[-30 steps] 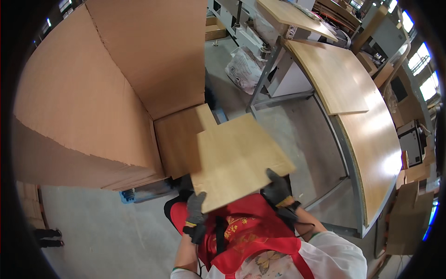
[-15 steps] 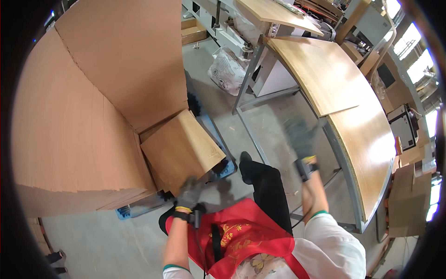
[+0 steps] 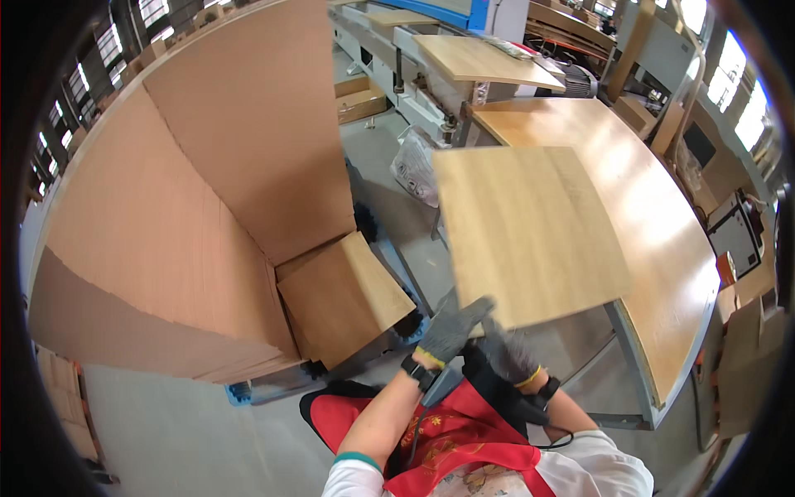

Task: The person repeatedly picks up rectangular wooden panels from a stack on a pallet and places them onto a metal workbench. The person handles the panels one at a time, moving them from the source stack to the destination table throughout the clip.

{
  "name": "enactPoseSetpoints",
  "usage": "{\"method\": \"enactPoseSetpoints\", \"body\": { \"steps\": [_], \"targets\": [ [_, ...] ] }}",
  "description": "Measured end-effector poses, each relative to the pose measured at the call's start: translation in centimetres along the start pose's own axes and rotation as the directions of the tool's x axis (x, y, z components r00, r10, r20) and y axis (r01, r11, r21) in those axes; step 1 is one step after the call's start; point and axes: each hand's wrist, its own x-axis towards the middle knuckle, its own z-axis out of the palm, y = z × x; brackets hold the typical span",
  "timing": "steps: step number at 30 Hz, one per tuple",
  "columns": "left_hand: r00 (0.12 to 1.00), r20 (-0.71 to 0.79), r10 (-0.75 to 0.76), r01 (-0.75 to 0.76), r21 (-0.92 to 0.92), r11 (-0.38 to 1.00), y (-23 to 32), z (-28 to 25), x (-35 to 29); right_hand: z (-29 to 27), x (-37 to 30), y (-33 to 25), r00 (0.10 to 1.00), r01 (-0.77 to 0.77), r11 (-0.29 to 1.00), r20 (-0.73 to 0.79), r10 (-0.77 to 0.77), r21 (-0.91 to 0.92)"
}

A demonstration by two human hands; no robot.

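Note:
A pale wood-grain board (image 3: pixel 534 236) is up in front of me, tilted, partly over the table. My left hand (image 3: pixel 454 327), in a grey glove, is closed on its near left corner. Right beside it, my gloved right hand (image 3: pixel 507 354) grips the near edge; its fingertips are partly hidden. Lower on the left, more wood-grain boards (image 3: pixel 344 294) lie at the foot of tall stacked brown sheets (image 3: pixel 248 124).
The sheets stand on a blue pallet (image 3: pixel 238 393). To the right is a metal-framed table (image 3: pixel 662 248) with a glossy wooden top. Beyond are a plastic bag (image 3: pixel 414 166), a cardboard box (image 3: pixel 360 99) and a machine (image 3: pixel 389 66) with another board (image 3: pixel 489 62) on it.
The board that lay on the table is now lifted off it and nearer to me. My left hand has left the low stack and joined my right hand at the board.

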Motion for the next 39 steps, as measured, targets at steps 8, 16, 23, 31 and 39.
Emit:
{"method": "enactPoseSetpoints", "body": {
  "steps": [8,16,23,31,39],
  "targets": [
    [0.875,-0.454,-0.166,0.071,-0.218,0.973,-14.6,-11.0,-11.4,5.2,-6.8,5.6,0.826,-0.305,0.731,-0.212,0.522,0.611],
    [0.559,-0.784,-0.271,0.247,-0.154,0.957,-20.3,-25.1,-15.9,26.3,0.4,6.8,0.627,-0.478,-0.577,0.717,0.303,0.662],
    [0.59,-0.516,-0.621,-0.499,-0.838,0.223,-39.7,-31.9,-17.0,33.8,0.7,6.6,0.142,-0.489,-0.794,0.931,0.338,0.362],
    [0.421,-0.806,-0.416,-0.65,-0.588,0.482,-34.2,-34.9,-8.2,39.0,12.1,7.8,0.292,-0.332,-0.794,0.856,0.426,0.508],
    [0.333,-0.88,-0.338,-0.642,-0.474,0.602,-27.1,-42.6,-9.8,46.3,14.0,6.2,0.153,-0.971,-0.082,0.849,0.505,0.224]
  ]
}}
